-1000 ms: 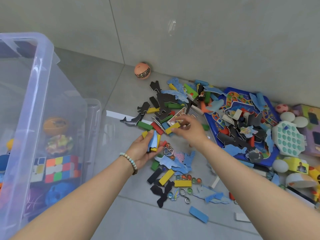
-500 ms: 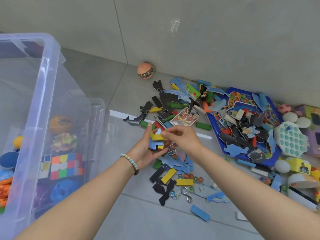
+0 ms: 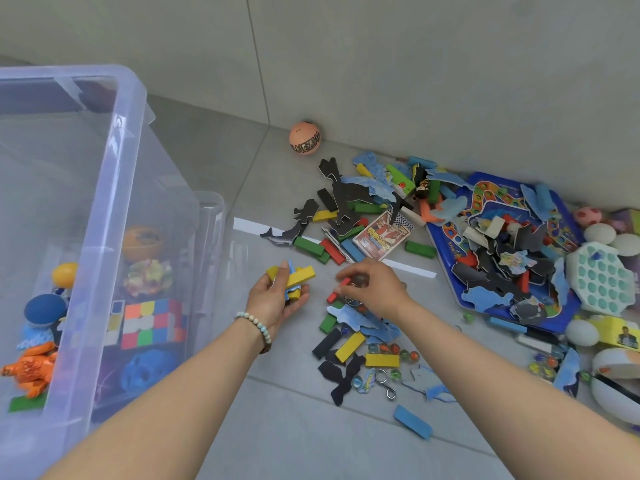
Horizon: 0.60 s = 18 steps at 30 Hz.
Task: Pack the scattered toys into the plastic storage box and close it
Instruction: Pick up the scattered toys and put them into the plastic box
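The clear plastic storage box [image 3: 114,188] stands open at the left, with a cube puzzle [image 3: 152,322], balls and an orange figure inside. My left hand [image 3: 275,299], wearing a bead bracelet, is shut on a bundle of yellow blocks and blue puzzle pieces [image 3: 294,277]. Just to its right, my right hand [image 3: 375,287] pinches a red block [image 3: 337,289] over a heap of blocks, marbles and puzzle pieces [image 3: 360,341] on the floor. More toys lie scattered further back and to the right.
An orange ball [image 3: 304,137] rests against the wall. A blue game board [image 3: 498,237] piled with pieces lies at the right, beside a mint pop toy [image 3: 599,278], white eggs and a card pack [image 3: 382,235]. A blue block [image 3: 412,421] lies alone near me.
My right hand put a yellow block into my left hand's bundle, then dropped down to the red block. My left hand moved left, away from the right hand.
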{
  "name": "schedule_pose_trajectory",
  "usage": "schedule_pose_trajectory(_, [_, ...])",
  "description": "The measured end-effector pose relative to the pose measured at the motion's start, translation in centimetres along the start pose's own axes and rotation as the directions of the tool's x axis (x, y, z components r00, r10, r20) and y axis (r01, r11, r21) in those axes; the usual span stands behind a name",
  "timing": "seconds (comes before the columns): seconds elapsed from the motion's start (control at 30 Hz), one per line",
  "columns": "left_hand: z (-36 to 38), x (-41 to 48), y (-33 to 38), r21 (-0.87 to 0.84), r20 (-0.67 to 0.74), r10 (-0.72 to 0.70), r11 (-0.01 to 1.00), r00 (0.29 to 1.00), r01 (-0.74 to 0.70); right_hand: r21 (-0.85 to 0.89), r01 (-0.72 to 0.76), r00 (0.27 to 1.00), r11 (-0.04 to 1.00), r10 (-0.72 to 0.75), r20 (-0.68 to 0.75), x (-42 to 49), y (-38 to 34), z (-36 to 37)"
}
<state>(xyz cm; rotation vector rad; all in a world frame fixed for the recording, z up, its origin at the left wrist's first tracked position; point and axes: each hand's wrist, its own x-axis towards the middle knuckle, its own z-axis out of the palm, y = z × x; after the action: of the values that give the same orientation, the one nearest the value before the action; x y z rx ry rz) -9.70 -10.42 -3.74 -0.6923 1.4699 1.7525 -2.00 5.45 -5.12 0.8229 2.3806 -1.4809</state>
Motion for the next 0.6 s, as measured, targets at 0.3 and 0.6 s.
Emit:
schedule_pose_trajectory(0.3, [0.7, -0.5, 0.0, 0.024, 0.041, -0.008, 1.0, 0.999, 0.007, -0.113, 0.05, 0.999, 0.992, -0.052, -0.013, -0.8, 2.2, -0.7])
schedule_pose_trajectory(0.6, [2.3, -1.0, -0.1, 0.043, 0.113, 0.015, 0.999, 0.993, -0.02, 0.546, -0.176, 0.975, 0.819, 0.222, -0.018, -1.8, -1.7, -1.9])
